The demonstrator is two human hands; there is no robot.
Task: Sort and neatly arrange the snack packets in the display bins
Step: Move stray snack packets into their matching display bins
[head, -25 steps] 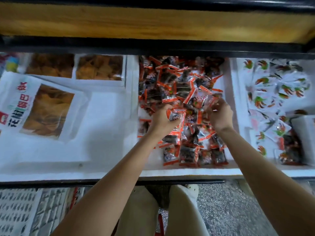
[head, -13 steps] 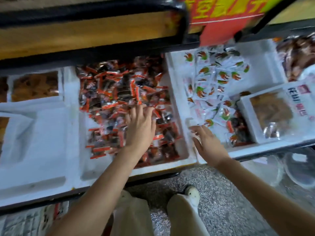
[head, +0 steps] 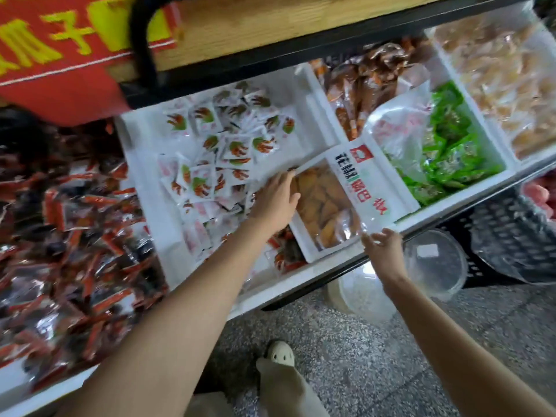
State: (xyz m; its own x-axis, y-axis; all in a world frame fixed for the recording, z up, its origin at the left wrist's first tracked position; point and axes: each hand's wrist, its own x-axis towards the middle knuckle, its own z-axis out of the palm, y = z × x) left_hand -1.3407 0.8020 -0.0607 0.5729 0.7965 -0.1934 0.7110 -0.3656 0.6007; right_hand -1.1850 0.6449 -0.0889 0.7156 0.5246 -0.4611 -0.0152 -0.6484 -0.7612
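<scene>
A large white bag of yellow crisps (head: pixel 355 188) lies tilted across the front right of the white bin (head: pixel 144 152) of small white packets (head: pixel 222 152). My left hand (head: pixel 276 200) rests flat on the bag's left edge, fingers straight. My right hand (head: pixel 383 248) is open at the bag's near corner by the bin's front rim, fingers spread and holding nothing. A few red packets (head: pixel 285 254) lie half hidden under the bag. The bin to the left holds a heap of red and black packets (head: pixel 69 233).
To the right stand bins of brown packets (head: pixel 367 85), green packets (head: pixel 451 152) and pale yellow snacks (head: pixel 508 73). A wooden shelf (head: pixel 270 22) with a red banner (head: pixel 60 46) overhangs the bins. Clear plastic tubs (head: pixel 433 260) and a black crate (head: pixel 505 233) sit on the floor below.
My view swung right. My left hand left the red packets and moved onto the large crisp bag in the white-packet bin. My right hand moved right to the bag's near corner.
</scene>
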